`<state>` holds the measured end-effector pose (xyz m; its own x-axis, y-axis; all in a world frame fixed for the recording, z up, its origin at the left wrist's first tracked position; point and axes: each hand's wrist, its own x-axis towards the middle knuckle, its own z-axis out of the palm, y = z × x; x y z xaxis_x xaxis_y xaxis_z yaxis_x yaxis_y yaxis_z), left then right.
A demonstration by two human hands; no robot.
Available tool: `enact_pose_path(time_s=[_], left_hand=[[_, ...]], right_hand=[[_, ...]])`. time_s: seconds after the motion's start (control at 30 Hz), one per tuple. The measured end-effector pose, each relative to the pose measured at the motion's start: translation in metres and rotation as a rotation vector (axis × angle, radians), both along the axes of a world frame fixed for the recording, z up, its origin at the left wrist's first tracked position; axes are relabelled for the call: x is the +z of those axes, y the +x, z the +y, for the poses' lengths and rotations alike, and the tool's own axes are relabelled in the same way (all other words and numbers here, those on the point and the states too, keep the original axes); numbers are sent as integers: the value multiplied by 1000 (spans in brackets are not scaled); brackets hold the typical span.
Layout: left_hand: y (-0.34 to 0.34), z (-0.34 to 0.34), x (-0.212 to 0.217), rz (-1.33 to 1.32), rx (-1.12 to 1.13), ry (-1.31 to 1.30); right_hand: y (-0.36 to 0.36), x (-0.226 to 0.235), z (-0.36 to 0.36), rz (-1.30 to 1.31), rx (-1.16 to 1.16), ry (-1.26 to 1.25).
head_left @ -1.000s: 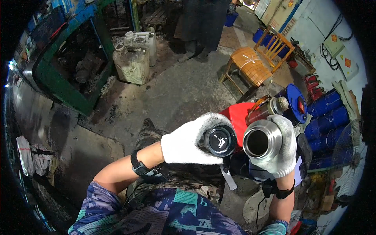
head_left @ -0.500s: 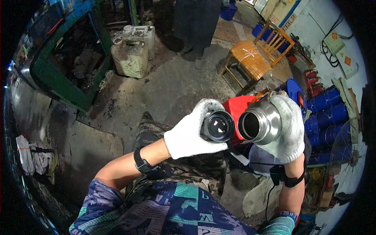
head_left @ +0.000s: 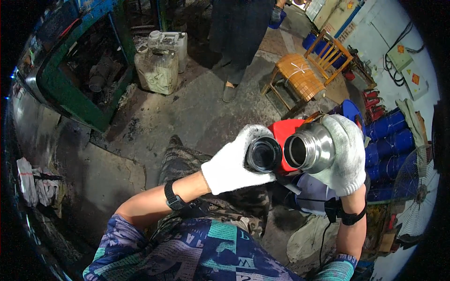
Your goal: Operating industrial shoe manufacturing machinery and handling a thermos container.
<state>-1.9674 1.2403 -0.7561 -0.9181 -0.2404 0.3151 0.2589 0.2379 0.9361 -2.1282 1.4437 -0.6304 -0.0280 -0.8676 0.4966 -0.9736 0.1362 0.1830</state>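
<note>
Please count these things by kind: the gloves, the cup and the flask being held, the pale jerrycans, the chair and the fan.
Gloves: 2
Cup: 1
Flask: 1
Jerrycans: 2
Chair: 1
Fan: 1
Total: 8

Left hand (head_left: 232,164), gloved, grips black cup (head_left: 264,155), open end facing camera. Right hand (head_left: 348,145), gloved, holds steel flask (head_left: 321,149) just beside it, mouth open, tilted. Chair (head_left: 300,75), jugs (head_left: 158,74), co-worker's legs (head_left: 236,35) beyond.
</note>
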Motion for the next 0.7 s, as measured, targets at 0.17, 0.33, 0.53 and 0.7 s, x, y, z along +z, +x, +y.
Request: enact_pose_path(time_s=[0.17,0.33,0.53,0.7], left_hand=[[-1,0,-2,13,-32,27],[1,3,-3,51,-30,63],[5,3,-5,32,-38,102],[7,3,-2,-41,-73,96]], right_hand=[[3,3,-2,30,-25,3],[5,6,-5,35,-36,7],[2,3,-4,31,-38,6],[1,-4,-2,-2,-44,15]])
